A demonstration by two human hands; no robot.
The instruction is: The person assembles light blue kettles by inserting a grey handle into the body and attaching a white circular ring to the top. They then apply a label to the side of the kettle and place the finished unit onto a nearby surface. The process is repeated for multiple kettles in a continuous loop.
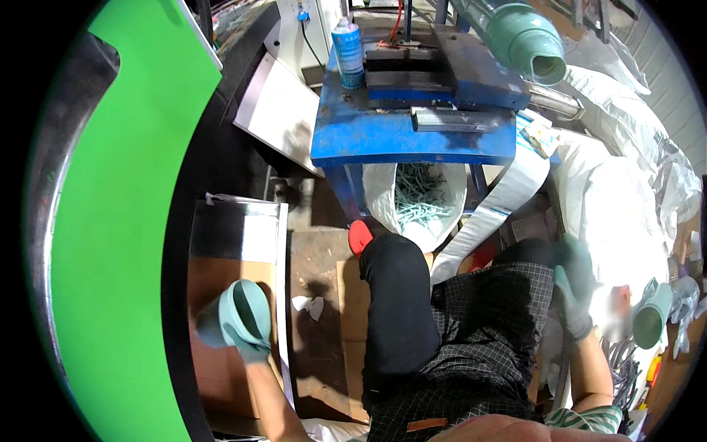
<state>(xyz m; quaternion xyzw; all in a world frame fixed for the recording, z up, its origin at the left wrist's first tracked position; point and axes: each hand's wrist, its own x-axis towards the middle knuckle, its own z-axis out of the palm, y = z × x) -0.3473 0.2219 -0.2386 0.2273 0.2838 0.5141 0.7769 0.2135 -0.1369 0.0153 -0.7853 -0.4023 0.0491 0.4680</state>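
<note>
At the lower left, my left hand (247, 339), in a pale green glove, grips a teal plastic jug-like container (250, 306) by its near side. The container's oval mouth faces up, and it is held over a cardboard-lined tray (282, 295). My right hand (577, 295), also gloved, is beside my right knee near white plastic sheeting (600, 214). Motion smears its fingers, so any hold is unclear. Just right of that hand lies another teal container (652, 317), its round mouth facing me.
Ahead stands a blue metal table (368, 136) bearing a spray can (348, 55) and dark metal blocks (412, 74). Below it, a white-lined bin (379, 191) holds thin teal strips. Nested teal containers (515, 40) jut in at upper right. A green machine panel (121, 221) fills the left.
</note>
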